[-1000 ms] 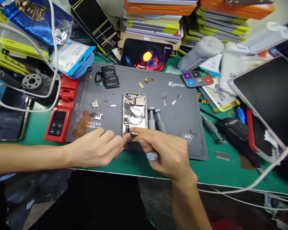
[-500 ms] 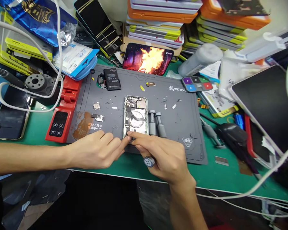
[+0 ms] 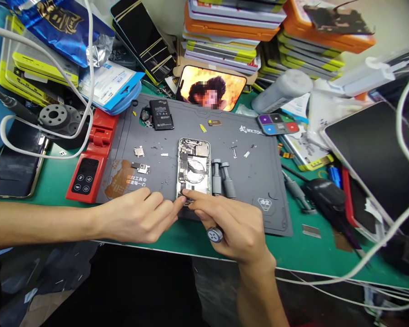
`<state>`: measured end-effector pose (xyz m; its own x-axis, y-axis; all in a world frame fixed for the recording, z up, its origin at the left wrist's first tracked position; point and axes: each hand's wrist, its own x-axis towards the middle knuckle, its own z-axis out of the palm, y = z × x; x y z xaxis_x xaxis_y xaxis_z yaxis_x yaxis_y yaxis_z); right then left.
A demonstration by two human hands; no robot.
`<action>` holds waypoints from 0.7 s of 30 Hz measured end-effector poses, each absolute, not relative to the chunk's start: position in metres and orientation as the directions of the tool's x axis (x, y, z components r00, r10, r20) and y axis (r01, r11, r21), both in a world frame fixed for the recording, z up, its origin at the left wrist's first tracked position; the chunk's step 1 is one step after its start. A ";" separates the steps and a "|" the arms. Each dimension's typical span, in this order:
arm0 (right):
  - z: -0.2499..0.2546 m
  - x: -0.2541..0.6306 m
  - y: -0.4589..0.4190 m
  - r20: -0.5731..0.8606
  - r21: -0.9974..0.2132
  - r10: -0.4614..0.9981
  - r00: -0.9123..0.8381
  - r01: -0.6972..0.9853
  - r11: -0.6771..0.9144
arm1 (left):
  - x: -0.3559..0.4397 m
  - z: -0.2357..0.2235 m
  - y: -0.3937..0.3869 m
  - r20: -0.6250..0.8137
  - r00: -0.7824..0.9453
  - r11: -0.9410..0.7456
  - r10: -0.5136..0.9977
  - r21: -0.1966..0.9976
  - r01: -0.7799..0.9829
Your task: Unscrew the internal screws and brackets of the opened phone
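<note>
An opened phone [image 3: 194, 169] lies on the grey mat, its circular coil and inner boards showing. At its lower left corner are the fingertips of my left hand [image 3: 146, 215], the other fingers curled in; any small part between them is hidden. My right hand [image 3: 236, 222] holds a screwdriver [image 3: 214, 234] tucked in the palm, its round grey cap poking out. The right index finger reaches onto the phone's lower end, meeting the left fingertips. Just right of the phone lie two more grey screwdrivers [image 3: 228, 181]. A black battery [image 3: 161, 114] rests farther back.
Small metal parts [image 3: 141, 168] and screws are scattered over the grey mat [image 3: 252, 181]. A red device [image 3: 88, 170] borders it on the left. Behind stands a lit phone [image 3: 213, 87] before stacked boxes [image 3: 225, 27]. A white cable [image 3: 400, 136] loops along the right.
The picture on the propped phone's screen has changed. The view has shifted slightly; both hands stay at the phone's lower end, nearly still.
</note>
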<state>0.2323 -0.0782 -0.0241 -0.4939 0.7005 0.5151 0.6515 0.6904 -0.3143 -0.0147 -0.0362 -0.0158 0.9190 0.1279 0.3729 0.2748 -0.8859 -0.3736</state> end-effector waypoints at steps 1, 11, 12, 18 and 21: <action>-0.025 0.233 -0.078 0.518 -0.317 0.701 -0.491 0.651 0.690 | -0.015 -0.016 -0.036 0.369 0.920 -0.887 0.131 -0.371 0.275; -0.026 0.232 -0.081 0.504 -0.199 0.672 -0.543 0.684 0.702 | -0.014 -0.016 -0.038 0.390 0.908 -0.875 0.149 -0.376 0.305; -0.026 0.231 -0.081 0.503 -0.185 0.669 -0.548 0.688 0.702 | -0.013 -0.016 -0.038 0.390 0.908 -0.875 0.149 -0.376 0.305; -0.024 0.227 -0.079 0.508 -0.129 0.646 -0.569 0.691 0.711 | -0.014 -0.019 -0.038 0.370 0.917 -0.893 0.147 -0.350 0.284; -0.024 0.228 -0.080 0.509 -0.164 0.653 -0.560 0.682 0.712 | -0.014 -0.018 -0.037 0.375 0.916 -0.892 0.146 -0.349 0.285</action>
<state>0.2284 -0.0803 -0.0241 -0.5599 0.6535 0.5094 0.6822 0.7125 -0.1641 -0.0143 -0.0372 -0.0180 0.9156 0.1463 0.3746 0.2855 -0.8925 -0.3492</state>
